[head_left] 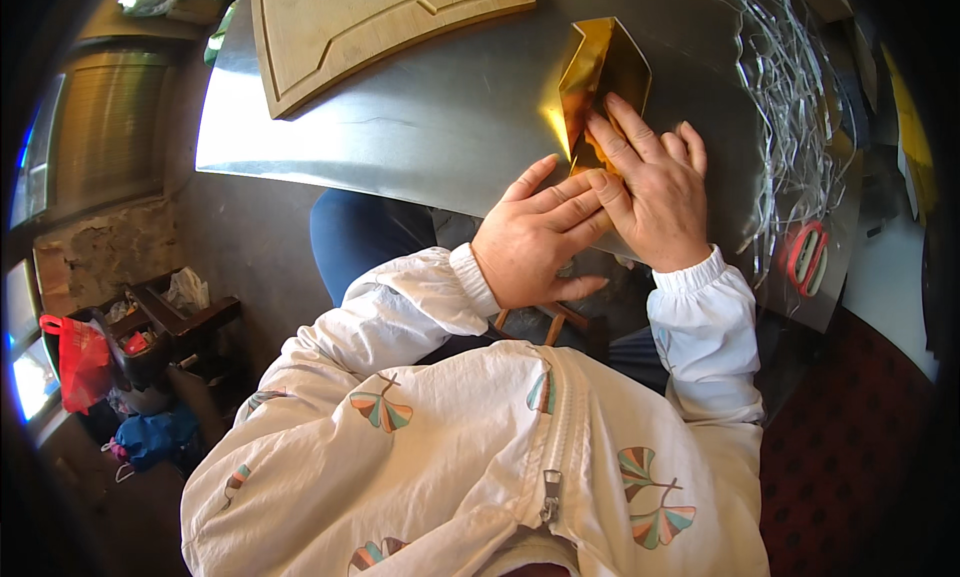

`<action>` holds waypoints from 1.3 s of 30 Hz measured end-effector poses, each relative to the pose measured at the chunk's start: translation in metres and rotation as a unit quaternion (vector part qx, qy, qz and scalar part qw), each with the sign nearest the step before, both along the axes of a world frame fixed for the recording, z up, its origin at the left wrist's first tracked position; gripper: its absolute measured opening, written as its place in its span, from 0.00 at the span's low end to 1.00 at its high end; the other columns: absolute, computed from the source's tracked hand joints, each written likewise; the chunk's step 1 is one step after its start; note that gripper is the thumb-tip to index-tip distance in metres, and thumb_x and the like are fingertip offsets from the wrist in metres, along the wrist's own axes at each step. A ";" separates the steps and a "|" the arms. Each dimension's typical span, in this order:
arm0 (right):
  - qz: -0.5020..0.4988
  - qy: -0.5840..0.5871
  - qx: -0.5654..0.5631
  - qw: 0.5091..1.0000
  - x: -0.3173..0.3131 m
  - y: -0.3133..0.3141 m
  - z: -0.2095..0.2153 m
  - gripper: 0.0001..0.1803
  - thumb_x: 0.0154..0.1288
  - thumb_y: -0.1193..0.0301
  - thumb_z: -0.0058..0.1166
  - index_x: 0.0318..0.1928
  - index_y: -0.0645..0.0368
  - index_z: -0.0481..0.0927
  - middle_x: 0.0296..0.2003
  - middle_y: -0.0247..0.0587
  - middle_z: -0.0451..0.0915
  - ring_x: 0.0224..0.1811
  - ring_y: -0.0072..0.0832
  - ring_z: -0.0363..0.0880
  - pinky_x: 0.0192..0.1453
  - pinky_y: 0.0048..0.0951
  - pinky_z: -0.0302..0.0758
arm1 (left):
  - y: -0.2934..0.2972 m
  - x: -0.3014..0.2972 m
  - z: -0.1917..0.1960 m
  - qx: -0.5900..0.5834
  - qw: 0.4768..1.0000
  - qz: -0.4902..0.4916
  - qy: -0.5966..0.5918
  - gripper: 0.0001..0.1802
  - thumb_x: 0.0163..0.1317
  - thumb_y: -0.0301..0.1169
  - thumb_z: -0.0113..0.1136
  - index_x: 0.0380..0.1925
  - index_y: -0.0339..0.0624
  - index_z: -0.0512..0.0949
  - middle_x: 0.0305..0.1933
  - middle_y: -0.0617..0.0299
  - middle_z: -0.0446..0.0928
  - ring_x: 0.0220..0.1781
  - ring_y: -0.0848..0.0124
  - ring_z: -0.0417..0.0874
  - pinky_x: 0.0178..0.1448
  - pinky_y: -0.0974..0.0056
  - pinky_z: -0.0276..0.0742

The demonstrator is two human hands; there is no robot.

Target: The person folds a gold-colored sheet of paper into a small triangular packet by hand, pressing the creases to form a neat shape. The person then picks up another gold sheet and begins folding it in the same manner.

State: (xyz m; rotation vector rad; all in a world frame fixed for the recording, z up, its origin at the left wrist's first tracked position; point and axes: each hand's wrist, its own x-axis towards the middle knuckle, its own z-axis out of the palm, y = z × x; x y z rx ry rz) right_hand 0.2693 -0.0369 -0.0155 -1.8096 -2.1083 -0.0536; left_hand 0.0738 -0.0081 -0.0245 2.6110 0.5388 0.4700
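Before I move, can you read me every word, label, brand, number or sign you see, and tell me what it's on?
No text can be read anywhere in view.
Gold folded sheet: no writing visible on the parts your hands leave uncovered.
Wooden board: a groove, no lettering visible.
Light jacket: leaf-like prints, no words visible.
Red bag: too small and blurred to tell.

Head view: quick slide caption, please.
Left hand and right hand together at a folded gold sheet on a metal tabletop, silvery strips and red-handled scissors to the right.
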 end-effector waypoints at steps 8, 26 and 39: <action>-0.017 0.000 -0.003 1.000 -0.007 -0.003 -0.006 0.28 0.68 0.47 0.53 0.63 0.46 0.78 0.68 0.37 0.71 0.49 0.39 0.76 0.72 0.55 0.56 | 0.045 -0.004 0.005 0.052 0.987 0.152 0.005 0.43 0.62 0.63 0.54 0.64 0.38 0.71 0.70 0.45 0.68 0.77 0.51 0.61 0.79 0.44 0.48; 0.011 0.042 0.040 0.998 0.014 -0.095 -0.001 0.49 0.41 0.67 0.77 0.68 0.52 0.69 0.72 0.37 0.63 0.55 0.36 0.74 0.69 0.46 0.65 | 0.018 0.004 0.003 0.326 0.944 -0.043 0.038 0.35 0.48 0.44 0.74 0.59 0.49 0.79 0.64 0.64 0.77 0.72 0.68 0.70 0.78 0.43 0.55; 0.008 0.567 -0.129 0.813 0.010 -0.040 0.059 0.10 0.66 0.70 0.62 0.36 0.68 0.83 0.28 0.29 0.82 0.30 0.14 0.73 0.36 0.22 0.70 | 0.062 0.032 0.085 -0.196 0.966 0.116 -0.122 0.20 0.59 0.37 0.71 0.47 0.37 0.82 0.42 0.54 0.85 0.44 0.63 0.87 0.52 0.65 0.81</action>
